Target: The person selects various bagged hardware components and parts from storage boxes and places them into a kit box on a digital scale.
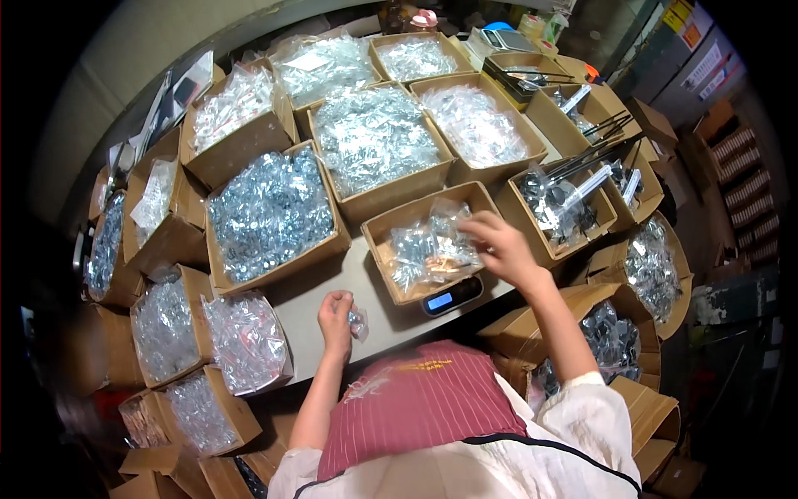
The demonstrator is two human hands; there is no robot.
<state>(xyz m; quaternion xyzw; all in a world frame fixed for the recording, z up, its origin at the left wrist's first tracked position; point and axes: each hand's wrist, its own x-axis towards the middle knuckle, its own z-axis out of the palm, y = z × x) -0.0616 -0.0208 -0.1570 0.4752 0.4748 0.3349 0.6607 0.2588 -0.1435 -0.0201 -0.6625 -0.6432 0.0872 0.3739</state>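
My left hand [336,323] is closed in a pinch on a small clear plastic bag [359,324] with something shiny inside, just above the front of the table. My right hand [503,248] hovers over the right side of a small open carton [387,268], its fingers loosely bent and apart, next to the bags. In that carton lie several clear bags of metal parts [414,249], and some copper-coloured pieces [442,264] show among them. The carton sits on a black digital scale [453,297] with a lit blue display.
Open cartons of bagged parts surround the workspace: blue-grey bags [270,218] at left, silver bags [374,137] behind, white-red bags [478,125] at back right. A carton of black parts [555,204] stands close on the right. More cartons [204,407] are at lower left.
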